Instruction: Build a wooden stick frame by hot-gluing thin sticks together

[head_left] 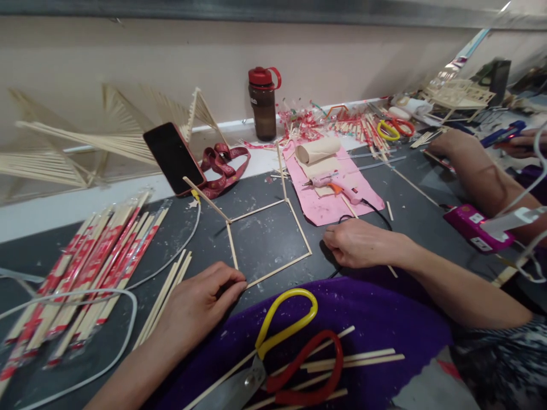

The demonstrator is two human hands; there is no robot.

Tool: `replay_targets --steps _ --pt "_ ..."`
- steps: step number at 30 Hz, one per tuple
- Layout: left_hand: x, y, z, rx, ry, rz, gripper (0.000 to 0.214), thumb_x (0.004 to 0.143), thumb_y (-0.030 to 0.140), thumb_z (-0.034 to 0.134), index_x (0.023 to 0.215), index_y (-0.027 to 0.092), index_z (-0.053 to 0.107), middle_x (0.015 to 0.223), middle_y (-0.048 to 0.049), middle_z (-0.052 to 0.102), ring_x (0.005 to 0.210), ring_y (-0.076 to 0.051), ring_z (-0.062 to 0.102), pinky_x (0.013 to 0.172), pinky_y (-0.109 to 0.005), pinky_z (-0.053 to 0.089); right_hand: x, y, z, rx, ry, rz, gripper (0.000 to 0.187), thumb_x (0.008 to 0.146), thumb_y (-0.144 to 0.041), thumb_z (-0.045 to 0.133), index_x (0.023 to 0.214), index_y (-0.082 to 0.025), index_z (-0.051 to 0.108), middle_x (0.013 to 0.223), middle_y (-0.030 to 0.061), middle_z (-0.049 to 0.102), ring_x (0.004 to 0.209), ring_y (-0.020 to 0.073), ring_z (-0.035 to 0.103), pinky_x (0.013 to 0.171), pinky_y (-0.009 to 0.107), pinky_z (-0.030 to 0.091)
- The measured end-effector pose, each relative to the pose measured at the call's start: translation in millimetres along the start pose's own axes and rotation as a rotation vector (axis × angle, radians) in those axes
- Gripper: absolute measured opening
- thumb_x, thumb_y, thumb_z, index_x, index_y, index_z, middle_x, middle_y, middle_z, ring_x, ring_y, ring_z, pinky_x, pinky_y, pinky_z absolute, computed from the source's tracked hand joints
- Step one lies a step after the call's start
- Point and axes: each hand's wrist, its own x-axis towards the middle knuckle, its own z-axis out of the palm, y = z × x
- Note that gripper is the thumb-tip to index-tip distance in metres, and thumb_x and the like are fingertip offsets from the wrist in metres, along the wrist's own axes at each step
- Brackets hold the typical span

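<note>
Dark, glue-flecked worktop [265, 239] against a pale wall, seen from the head camera: a stick frame [280, 269] lies at the centre, between the two hands. Four sticks form a flat square. Two more rise from its far corners, one nearly upright and one leaning left toward a propped phone [173, 158]. Judging by this, the base is laid and the standing members are only begun, since the two near corners carry none.

The left hand [200, 307] pinches the square's near-left corner with its fingertips. The right hand [354, 242] rests knuckles-up and loosely curled just beside the near-right corner. A thin stick runs beneath it, and whether it grips anything cannot be told.

A pink-and-orange glue gun [337, 187] lies on a pink sheet [333, 213] just beyond the right hand, its black cord trailing toward that hand. Wrapped chopstick packs [94, 267] and loose sticks [164, 296] lie to the left, with a white cable [128, 319] looping around them. Scissors [294, 341] with yellow and red handles sit on a purple cloth [376, 319] in the lap.

A brown bottle [262, 105] stands at the wall, and a finished fan of sticks [85, 142] leans there. Another person's arm [478, 176] works at the right, near a magenta glue gun [472, 228]. Nothing lies inside the square.
</note>
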Motion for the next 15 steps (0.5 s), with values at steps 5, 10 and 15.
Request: replay_targets --steps 5,10,15 --pt "0.9 -0.3 2.0 -0.002 -0.001 -0.005 0.025 0.087 0.041 0.045 0.088 0.026 0.064 0.085 0.0032 0.064 0.075 -0.011 0.061 0.067 -0.02 0.045 -2.5 -5.3 2.4 -0.05 0.032 0.034 0.017 0.076 -0.014 0.046 0.082 -0.013 0.062 0.076 0.0076 0.065 0.056 0.0128 0.051 0.051 0.027 0.021" --pt "1.1 -4.9 4.7 -0.007 -0.003 -0.008 0.025 0.086 0.044 0.046 0.09 0.027 0.063 0.087 0.0038 0.064 0.075 -0.011 0.061 0.066 -0.02 0.044 -12.3 8.2 3.5 0.18 0.052 0.017 0.012 0.077 -0.014 0.049 0.079 -0.015 0.061 0.076 0.004 0.064 0.064 0.0114 0.052 0.057 0.023 0.031" --pt "0.7 -9.5 5.7 -0.014 -0.005 0.003 0.025 0.085 0.046 0.047 0.089 0.027 0.063 0.087 0.0042 0.064 0.075 -0.011 0.062 0.065 -0.019 0.044 -19.1 27.0 1.7 0.354 0.151 0.037 0.013 0.08 -0.015 0.053 0.089 -0.015 0.062 0.082 0.003 0.064 0.07 0.0108 0.055 0.064 0.02 0.037"
